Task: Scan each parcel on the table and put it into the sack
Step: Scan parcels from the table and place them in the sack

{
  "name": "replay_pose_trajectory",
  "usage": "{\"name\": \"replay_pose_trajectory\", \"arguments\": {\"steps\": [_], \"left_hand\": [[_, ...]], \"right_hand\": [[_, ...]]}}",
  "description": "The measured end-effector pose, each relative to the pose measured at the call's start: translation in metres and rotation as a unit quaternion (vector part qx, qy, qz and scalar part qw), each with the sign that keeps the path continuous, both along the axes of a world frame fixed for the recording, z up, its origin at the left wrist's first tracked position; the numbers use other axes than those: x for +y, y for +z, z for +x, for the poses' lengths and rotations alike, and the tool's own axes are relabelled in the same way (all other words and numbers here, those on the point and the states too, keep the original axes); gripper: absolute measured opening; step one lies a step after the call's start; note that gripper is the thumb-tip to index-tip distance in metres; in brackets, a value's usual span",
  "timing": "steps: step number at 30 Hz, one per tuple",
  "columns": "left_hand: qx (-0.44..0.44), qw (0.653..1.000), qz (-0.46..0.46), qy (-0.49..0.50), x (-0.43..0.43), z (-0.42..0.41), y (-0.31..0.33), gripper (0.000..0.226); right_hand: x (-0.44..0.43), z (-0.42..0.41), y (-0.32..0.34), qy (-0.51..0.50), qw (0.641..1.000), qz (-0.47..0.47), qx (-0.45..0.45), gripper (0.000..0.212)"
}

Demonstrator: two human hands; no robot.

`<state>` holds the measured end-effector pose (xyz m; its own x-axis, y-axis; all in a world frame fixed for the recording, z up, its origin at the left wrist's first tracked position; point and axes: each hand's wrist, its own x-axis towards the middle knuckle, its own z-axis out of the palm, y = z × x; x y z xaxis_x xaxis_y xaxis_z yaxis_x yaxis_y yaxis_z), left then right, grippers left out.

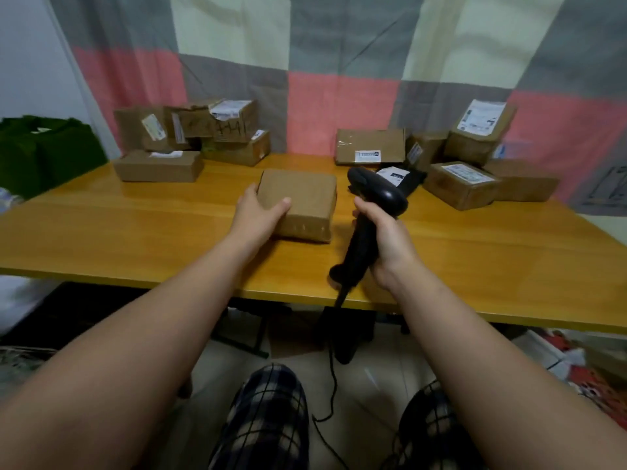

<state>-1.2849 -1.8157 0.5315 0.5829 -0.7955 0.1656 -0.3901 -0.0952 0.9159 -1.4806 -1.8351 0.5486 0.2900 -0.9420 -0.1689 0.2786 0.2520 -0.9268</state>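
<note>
The left grip (256, 215) clasps the near-left corner of a plain brown parcel (302, 198) lying mid-table (135, 228). The right grip (386, 242) wraps the handle of a black scanner (383, 191) just right of it. More boxes (190, 140) sit far left and far right.

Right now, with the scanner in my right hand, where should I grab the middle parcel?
Take its left edge, coming from the left with the left hand. The parcel lies flat on the table, and its low side lets a thumb go on top and fingers down the side, as they sit now. The right hand grips the scanner on the other side.
</note>
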Motion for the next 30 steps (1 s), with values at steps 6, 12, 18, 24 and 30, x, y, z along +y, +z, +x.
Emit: {"name": "replay_pose_trajectory", "arguments": {"steps": [6, 12, 18, 24, 30], "left_hand": [[-0.004, 0.999, -0.037, -0.026, 0.053, -0.004, -0.004, 0.062], [0.054, 0.998, -0.006, -0.013, 0.080, -0.005, 0.006, 0.047], [0.022, 0.996, -0.037, -0.073, 0.103, -0.008, 0.006, 0.051], [0.099, 0.992, -0.064, -0.052, 0.112, -0.015, -0.001, 0.040], [0.089, 0.994, -0.049, -0.030, 0.109, -0.016, -0.009, 0.046]], "right_hand": [[0.012, 0.017, -0.008, 0.032, 0.998, -0.041, -0.037, 0.037], [0.032, 0.012, -0.018, 0.042, 0.996, -0.079, -0.010, 0.036], [0.045, 0.009, -0.016, 0.056, 0.992, -0.114, 0.006, 0.046], [0.057, 0.000, -0.024, 0.079, 0.992, -0.092, -0.023, 0.031], [0.066, -0.003, -0.031, 0.084, 0.991, -0.102, -0.012, 0.029]]}}
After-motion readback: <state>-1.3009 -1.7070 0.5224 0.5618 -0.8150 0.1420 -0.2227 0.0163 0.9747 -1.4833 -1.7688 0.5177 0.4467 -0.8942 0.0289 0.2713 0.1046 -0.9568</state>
